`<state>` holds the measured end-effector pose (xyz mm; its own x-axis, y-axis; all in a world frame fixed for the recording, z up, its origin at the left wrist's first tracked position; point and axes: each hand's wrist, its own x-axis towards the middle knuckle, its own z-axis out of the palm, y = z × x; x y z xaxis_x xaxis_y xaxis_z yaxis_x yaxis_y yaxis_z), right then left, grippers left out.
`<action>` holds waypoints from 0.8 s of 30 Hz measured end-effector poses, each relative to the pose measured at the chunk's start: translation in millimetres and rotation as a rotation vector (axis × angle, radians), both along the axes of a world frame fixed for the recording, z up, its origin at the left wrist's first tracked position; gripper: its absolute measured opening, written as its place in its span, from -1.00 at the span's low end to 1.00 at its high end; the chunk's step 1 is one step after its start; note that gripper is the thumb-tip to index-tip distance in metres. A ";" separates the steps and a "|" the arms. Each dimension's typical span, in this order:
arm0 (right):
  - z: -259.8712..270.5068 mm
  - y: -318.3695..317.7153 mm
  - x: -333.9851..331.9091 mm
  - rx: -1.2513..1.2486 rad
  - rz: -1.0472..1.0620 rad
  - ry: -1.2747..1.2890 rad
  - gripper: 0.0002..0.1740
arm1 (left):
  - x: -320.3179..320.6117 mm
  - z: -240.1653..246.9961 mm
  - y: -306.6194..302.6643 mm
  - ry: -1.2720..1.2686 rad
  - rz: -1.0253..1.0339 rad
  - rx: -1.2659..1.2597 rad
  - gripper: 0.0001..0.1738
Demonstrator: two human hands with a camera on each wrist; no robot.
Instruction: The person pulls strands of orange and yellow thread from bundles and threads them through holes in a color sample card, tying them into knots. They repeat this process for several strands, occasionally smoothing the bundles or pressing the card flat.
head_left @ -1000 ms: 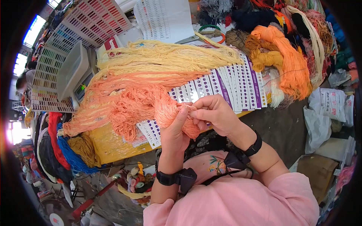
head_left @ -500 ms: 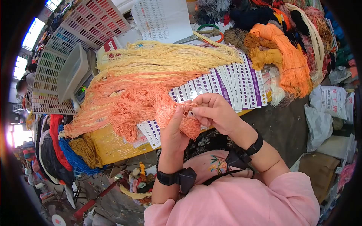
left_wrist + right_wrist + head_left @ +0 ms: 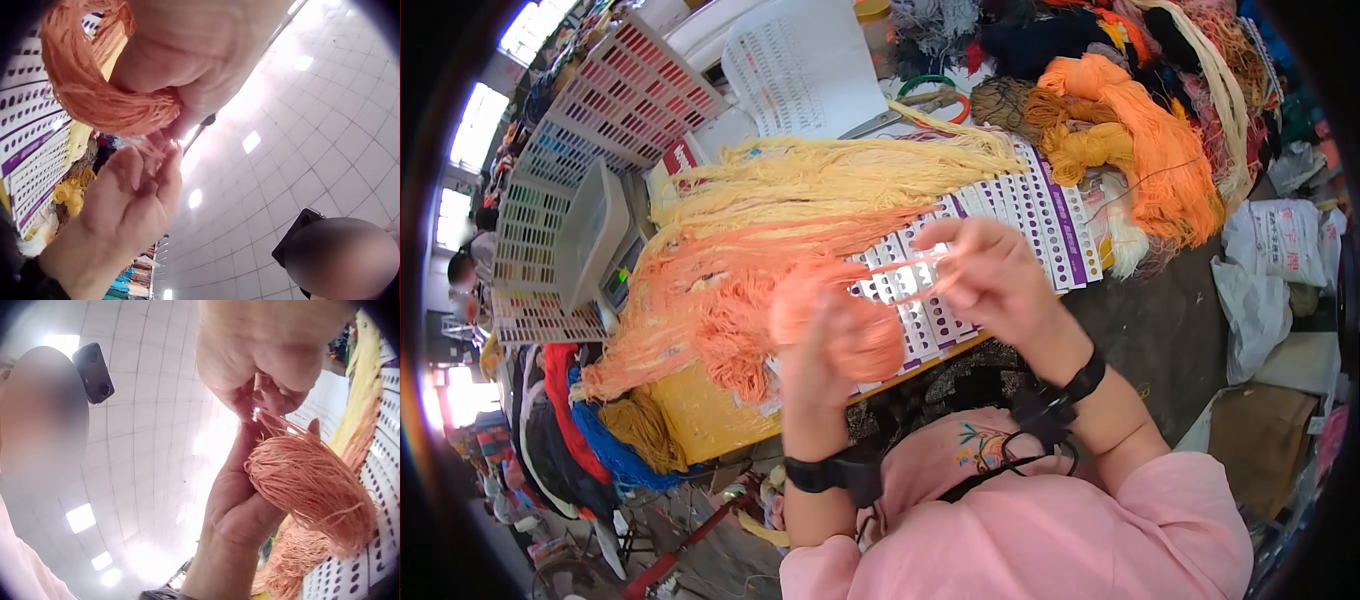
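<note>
Yarn bundle (image 3: 845, 325): my left hand (image 3: 808, 365) curled round it.
Strand (image 3: 903, 266): my right hand (image 3: 990, 275) pinched it; slow pulling seemed best.

1. A yellow-topped table (image 3: 700, 415) runs from the lower left toward the centre right.
2. Across its middle lie long hanks of pale yellow yarn (image 3: 830, 170) beside peach-orange yarn (image 3: 730, 270).
3. White-and-purple punched sample cards (image 3: 1040, 210) lie partly beneath these.
4. At the upper right is a heap of bright orange yarn (image 3: 1170, 160).

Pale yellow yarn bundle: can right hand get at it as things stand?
Probably yes: the pale yellow yarn bundle lies uncovered just beyond the right hand, though that hand pinches orange strands.
</note>
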<state>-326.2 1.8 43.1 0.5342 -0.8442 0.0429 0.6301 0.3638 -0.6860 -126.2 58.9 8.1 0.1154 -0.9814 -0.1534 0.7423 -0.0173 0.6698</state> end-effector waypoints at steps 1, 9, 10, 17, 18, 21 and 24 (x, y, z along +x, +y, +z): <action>2.0 -7.8 -11.3 0.002 -0.033 -0.053 -0.90 | 14.9 1.8 -2.0 -0.089 0.100 0.052 -0.78; -7.4 -118.7 -279.3 -0.110 -0.939 0.207 -0.87 | 267.6 -39.0 39.7 -0.503 0.527 0.402 -0.85; -2.0 -121.8 -291.8 -0.207 -1.014 0.208 -0.89 | 263.1 -31.9 30.3 -0.330 0.398 0.315 -0.83; -31.2 -123.2 -114.8 -0.388 -0.715 0.809 -0.93 | 81.0 -24.9 -85.8 0.547 -0.316 0.113 -0.71; -51.1 -122.9 -90.7 -0.285 -0.625 0.796 -0.94 | 37.1 -25.1 -94.3 0.211 -0.341 0.173 -0.69; -119.4 -120.7 -59.9 -0.419 -0.508 1.057 -0.95 | -57.9 -45.9 -130.8 -0.181 -0.522 0.444 -0.64; -138.1 -109.6 -44.4 -0.767 -0.750 1.290 -0.96 | -111.6 -72.9 -141.6 -0.359 -0.467 0.588 -0.84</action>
<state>-370.6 -107.8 -95.0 0.0621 -0.9042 0.4226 -0.5812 -0.3770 -0.7212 -237.8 -82.7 -64.7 -0.1442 -0.7120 -0.6872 0.3146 -0.6914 0.6504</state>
